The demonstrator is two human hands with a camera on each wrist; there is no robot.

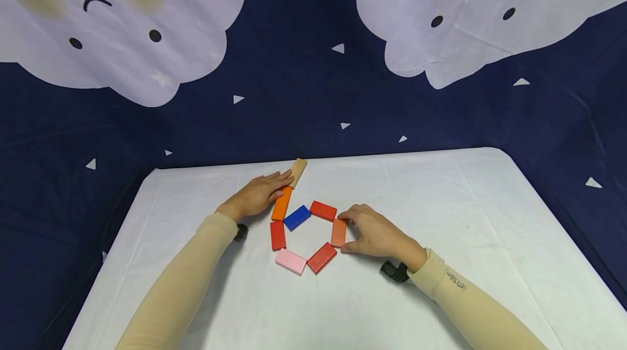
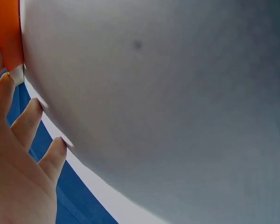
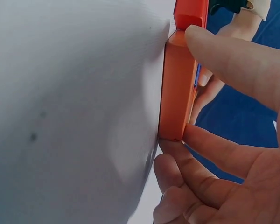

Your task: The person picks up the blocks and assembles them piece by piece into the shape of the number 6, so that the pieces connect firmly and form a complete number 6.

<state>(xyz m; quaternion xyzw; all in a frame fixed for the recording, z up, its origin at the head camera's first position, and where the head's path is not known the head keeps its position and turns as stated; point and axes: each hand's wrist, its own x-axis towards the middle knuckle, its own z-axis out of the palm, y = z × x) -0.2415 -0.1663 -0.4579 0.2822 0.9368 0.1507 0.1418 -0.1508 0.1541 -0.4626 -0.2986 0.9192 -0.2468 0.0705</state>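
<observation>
Flat wooden blocks lie in a rough ring on the table, with a tail running up to the left. My right hand [image 1: 377, 233] pinches a coral-orange block [image 1: 338, 233] lengthwise at the ring's right side. In the right wrist view the thumb is at one end of it, the fingers at the other. My left hand [image 1: 259, 193] lies with fairly straight fingers over the tail, touching the natural wood block [image 1: 300, 169] and the bright orange block [image 1: 281, 204]. In the left wrist view only part of the orange block [image 2: 7, 32] shows beside the fingers.
Around the ring lie a blue block [image 1: 297, 218], a pink block [image 1: 291, 261] and red blocks at the top [image 1: 323, 210], left [image 1: 277, 235] and bottom right [image 1: 321, 258]. The white tabletop [image 1: 441, 192] ends at a dark blue curtain [image 1: 294, 94] printed with clouds.
</observation>
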